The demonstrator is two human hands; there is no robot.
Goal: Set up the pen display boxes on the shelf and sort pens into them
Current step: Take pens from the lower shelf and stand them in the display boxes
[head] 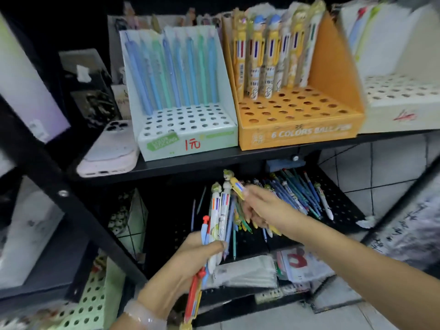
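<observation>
The right hand pinches a yellow pen, its long axis slanting up and left toward the far orange box directly above. The left hand grips a bundle of pens upright, seemingly sorted.

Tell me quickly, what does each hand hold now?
Left hand: grips a bundle of pens.
Right hand: pinches one yellow figure-topped pen.

Dim, soft overall; edges warped and blurred; lower shelf shadowed
</observation>
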